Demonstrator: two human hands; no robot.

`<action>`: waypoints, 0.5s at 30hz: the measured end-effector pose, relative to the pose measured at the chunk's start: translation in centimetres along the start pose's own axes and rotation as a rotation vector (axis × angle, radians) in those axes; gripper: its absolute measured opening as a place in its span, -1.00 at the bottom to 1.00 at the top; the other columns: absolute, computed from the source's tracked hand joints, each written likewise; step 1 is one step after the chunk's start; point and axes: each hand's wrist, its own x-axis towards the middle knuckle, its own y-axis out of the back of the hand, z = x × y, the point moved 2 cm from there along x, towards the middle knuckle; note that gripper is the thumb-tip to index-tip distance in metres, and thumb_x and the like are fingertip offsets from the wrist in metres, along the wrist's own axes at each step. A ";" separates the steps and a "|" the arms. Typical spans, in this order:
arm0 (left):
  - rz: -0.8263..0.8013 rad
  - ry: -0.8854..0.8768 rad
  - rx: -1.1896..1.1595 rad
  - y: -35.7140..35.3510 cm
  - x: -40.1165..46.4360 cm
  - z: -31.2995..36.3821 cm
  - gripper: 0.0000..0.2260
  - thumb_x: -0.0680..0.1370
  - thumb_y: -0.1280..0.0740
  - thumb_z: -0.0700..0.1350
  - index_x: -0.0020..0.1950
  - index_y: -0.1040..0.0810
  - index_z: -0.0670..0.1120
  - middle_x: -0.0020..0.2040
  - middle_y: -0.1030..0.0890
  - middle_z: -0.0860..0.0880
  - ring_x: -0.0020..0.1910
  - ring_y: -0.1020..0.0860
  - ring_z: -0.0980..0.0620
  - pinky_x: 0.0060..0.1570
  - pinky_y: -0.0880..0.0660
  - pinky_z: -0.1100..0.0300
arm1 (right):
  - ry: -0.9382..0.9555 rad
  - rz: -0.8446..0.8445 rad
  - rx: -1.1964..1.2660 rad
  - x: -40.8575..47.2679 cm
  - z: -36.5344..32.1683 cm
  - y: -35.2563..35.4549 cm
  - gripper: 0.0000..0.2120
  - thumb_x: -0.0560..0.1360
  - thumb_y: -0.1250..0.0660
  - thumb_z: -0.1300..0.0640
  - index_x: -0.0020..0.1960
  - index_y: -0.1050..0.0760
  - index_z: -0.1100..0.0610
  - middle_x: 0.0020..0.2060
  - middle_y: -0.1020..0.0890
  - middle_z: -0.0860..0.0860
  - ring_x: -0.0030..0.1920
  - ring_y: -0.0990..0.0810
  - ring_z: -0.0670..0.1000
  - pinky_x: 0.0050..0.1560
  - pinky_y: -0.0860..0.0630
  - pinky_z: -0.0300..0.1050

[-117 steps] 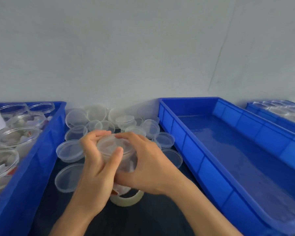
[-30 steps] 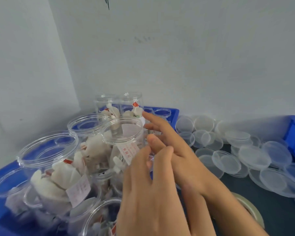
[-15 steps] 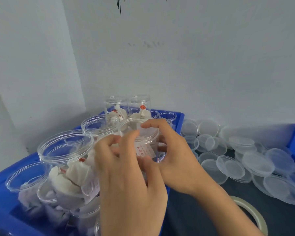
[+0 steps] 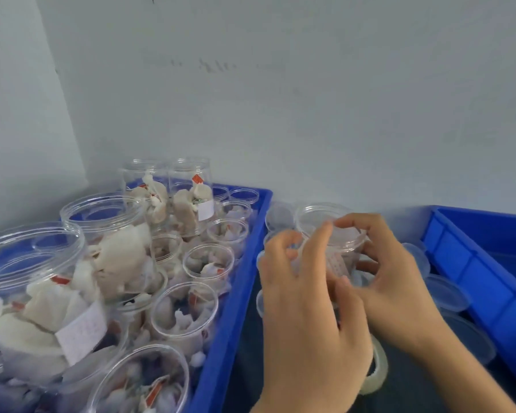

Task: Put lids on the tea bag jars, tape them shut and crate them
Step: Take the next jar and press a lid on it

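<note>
Fingers of both my hands are curled round one open jar (image 4: 329,234), held between the two crates above the dark table (image 4: 245,362); it has no lid yet.

Starting at the left, the left crate (image 4: 236,293) is packed with jars of tea bags (image 4: 188,308), some stacked on others, and every rim I can see there is uncovered. So most of the lidding is, I judge, still ahead.

My left hand (image 4: 304,320) grips the near side of the jar, thumb and fingertips wrapped on its wall. My right hand (image 4: 396,296) holds the far side, forefinger hooked over the rim. Under my wrists lies the tape roll (image 4: 377,371), untouched for now.

Loose lids (image 4: 447,290) are scattered on the table behind and to the right of the jar, close enough to reach.

Further right stands the right crate (image 4: 474,269). What I can see of its floor holds nothing, though most of it is out of view.

What remains for this jar: pick a lid, press it on, tape it, then set it in that crate.
</note>
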 end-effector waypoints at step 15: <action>-0.353 0.202 -0.480 -8.7 -3.7 -7.1 -0.36 0.53 -0.50 -0.06 0.53 -0.32 0.23 0.31 -0.57 0.14 0.29 -0.61 0.08 0.19 -0.62 0.10 | -0.198 0.110 -0.226 -6.5 8.6 0.4 -0.35 0.21 -0.57 -0.37 0.23 -0.42 -0.39 0.23 -0.51 -0.36 0.12 -0.60 -0.30 -0.15 -0.64 -0.22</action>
